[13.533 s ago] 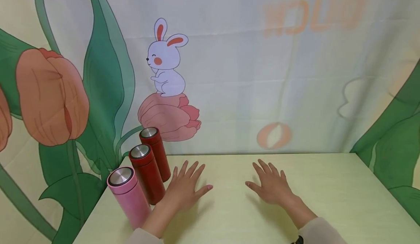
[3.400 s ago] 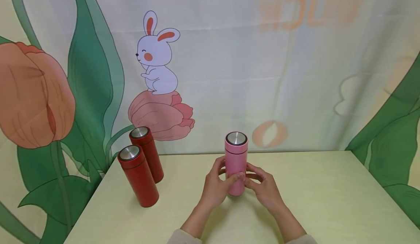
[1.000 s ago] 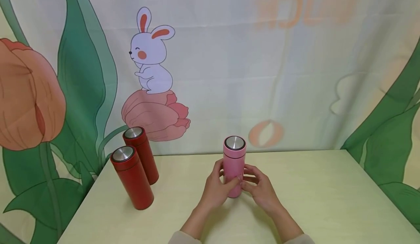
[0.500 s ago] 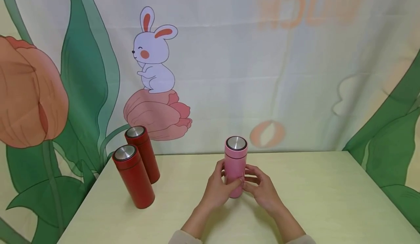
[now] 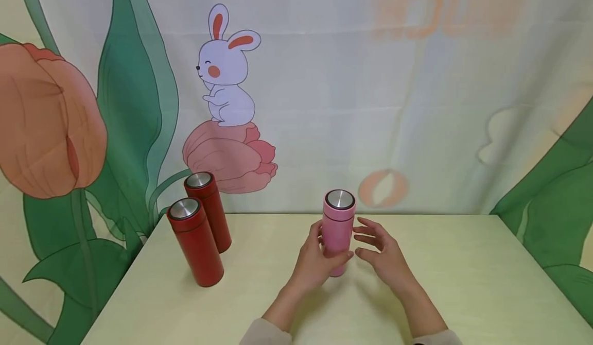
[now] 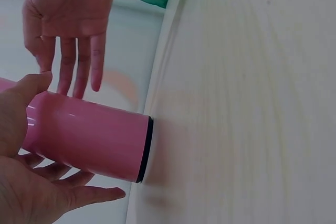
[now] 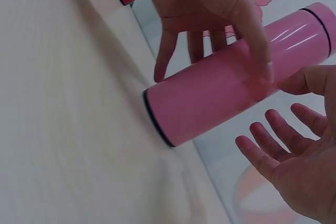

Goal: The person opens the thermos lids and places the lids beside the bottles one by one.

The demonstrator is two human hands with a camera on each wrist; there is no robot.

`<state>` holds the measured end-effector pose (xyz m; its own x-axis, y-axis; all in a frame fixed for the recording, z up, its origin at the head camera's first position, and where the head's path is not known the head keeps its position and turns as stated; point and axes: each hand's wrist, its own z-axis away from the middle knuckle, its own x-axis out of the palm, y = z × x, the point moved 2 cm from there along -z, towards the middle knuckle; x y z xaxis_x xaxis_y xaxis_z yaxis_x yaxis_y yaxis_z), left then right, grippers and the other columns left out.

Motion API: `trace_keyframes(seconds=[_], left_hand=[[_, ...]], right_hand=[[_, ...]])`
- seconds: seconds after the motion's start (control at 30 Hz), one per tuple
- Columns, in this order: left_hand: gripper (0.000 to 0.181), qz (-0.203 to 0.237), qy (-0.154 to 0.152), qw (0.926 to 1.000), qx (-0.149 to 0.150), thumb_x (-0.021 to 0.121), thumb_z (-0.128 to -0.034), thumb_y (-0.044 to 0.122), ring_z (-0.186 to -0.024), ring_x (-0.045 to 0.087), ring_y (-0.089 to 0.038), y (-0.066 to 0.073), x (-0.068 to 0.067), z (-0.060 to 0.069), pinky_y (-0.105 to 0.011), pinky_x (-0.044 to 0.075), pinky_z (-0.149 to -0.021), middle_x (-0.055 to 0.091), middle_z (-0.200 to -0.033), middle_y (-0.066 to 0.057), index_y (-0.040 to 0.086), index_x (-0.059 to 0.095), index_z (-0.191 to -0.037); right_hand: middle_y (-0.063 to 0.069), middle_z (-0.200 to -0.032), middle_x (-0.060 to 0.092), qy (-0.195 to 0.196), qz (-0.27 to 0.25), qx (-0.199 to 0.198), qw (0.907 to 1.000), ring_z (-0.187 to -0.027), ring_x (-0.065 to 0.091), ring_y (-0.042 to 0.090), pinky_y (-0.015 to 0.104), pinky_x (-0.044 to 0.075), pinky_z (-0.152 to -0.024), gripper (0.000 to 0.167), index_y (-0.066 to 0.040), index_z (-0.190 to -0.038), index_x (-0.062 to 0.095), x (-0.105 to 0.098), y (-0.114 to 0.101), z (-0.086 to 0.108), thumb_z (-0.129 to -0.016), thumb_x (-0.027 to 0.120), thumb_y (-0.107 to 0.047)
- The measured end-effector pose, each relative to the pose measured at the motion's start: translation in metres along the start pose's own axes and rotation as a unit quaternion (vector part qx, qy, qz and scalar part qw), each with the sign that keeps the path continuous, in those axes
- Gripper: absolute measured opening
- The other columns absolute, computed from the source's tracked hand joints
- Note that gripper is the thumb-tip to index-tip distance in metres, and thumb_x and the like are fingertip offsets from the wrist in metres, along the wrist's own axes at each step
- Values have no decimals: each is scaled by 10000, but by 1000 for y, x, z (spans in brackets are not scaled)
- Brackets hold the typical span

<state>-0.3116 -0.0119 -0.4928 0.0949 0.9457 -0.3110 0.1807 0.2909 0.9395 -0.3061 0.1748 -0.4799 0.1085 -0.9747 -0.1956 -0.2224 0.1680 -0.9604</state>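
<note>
A pink bottle [image 5: 337,234] with a steel-topped lid stands upright near the table's middle in the head view. My left hand [image 5: 316,260] grips its lower body from the left, thumb across the front. My right hand [image 5: 383,252] is just right of it, fingers apart and loosely bent, holding nothing. In the left wrist view the bottle [image 6: 94,137] lies between the left thumb and fingers. The right wrist view shows the right hand [image 7: 299,156] beside the bottle [image 7: 220,85], its fingers off the surface; whether the thumb tip touches is unclear.
Two red bottles [image 5: 196,247] [image 5: 210,213] stand upright at the table's left side, one behind the other. Behind the pale table [image 5: 463,273] hangs a curtain [image 5: 324,103] printed with a rabbit and tulips.
My right hand has let go of the pink bottle and moved slightly to the right. Over the longer span, the pink bottle has moved from the left side to the middle.
</note>
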Motion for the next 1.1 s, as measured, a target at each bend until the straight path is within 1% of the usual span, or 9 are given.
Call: trace_keyframes(seconds=[0.1, 0.2, 0.33, 0.43, 0.53, 0.73, 0.83, 0.97, 1.1], left_hand=[[956, 58, 54, 10000, 11, 879, -810, 399, -1341, 570, -309, 2, 3, 0, -550, 483, -1100, 556, -1462, -95, 189, 325, -1560], [964, 65, 138, 9998, 87, 893, -796, 399, -1301, 596, -282, 5, 5, -4, -533, 499, -1085, 574, -1439, -81, 186, 332, -1550], [966, 13, 238, 9997, 90, 905, -785, 413, -1273, 611, -269, 6, 8, -6, -533, 499, -1077, 590, -1417, -66, 189, 343, -1539], [956, -64, 255, 9997, 30, 907, -786, 419, -1260, 616, -270, 4, 9, -7, -533, 502, -1070, 599, -1403, -60, 194, 350, -1530], [926, -140, 263, 9996, -24, 905, -791, 419, -1246, 625, -265, 1, 11, -8, -524, 509, -1063, 610, -1383, -56, 201, 365, -1511], [770, -92, 176, 9998, -42, 869, -841, 392, -1197, 637, -242, -3, 13, -9, -503, 527, -1033, 633, -1325, -60, 191, 409, -1425], [740, -45, 89, 9999, -39, 852, -860, 386, -1196, 629, -234, -4, 14, -9, -489, 529, -1032, 628, -1320, -59, 185, 400, -1411], [714, -92, 79, 9999, -9, 837, -880, 364, -1188, 624, -225, -4, 15, -9, -477, 530, -1019, 626, -1311, -56, 178, 393, -1407], [715, -141, 99, 9999, -9, 831, -882, 378, -1177, 625, -214, -5, 14, -10, -476, 528, -1006, 630, -1299, -48, 188, 390, -1412]], right_hand=[[188, -1457, 568, -76, 10, -75, 9999, -1376, 526, 437, 234, 555, -950, 661, -111, -1535, 440, -4, -11, -1, -929, 679, -1], [177, -1477, 550, -171, 64, -161, 9997, -1391, 510, 436, 273, 563, -989, 694, -121, -1556, 416, -9, -24, -5, -931, 709, -40], [129, -1481, 557, -245, 349, -284, 9987, -1393, 523, 396, 429, 526, -1089, 728, -164, -1561, 418, -15, -39, -12, -924, 768, -124], [108, -1480, 565, -313, 623, -397, 9968, -1386, 535, 375, 558, 473, -1123, 744, -172, -1560, 423, -18, -49, -18, -917, 797, -198], [127, -1476, 568, -359, 827, -499, 9947, -1367, 549, 390, 604, 456, -1121, 751, -164, -1553, 436, -20, -58, -24, -907, 814, -232], [158, -1465, 569, -481, 1364, -576, 9878, -1324, 589, 393, 558, 502, -1091, 770, -167, -1547, 448, -17, -77, -33, -889, 834, -268], [149, -1458, 573, -540, 1571, -550, 9846, -1298, 608, 374, 543, 522, -1072, 777, -164, -1549, 448, -15, -85, -35, -885, 836, -272], [116, -1424, 601, -582, 1798, -578, 9803, -1237, 636, 339, 499, 576, -986, 784, -155, -1538, 468, -12, -95, -37, -869, 851, -301], [67, -1363, 650, -630, 2155, -650, 9723, -1164, 653, 288, 408, 591, -876, 773, -112, -1513, 498, -7, -105, -40, -858, 857, -312]])
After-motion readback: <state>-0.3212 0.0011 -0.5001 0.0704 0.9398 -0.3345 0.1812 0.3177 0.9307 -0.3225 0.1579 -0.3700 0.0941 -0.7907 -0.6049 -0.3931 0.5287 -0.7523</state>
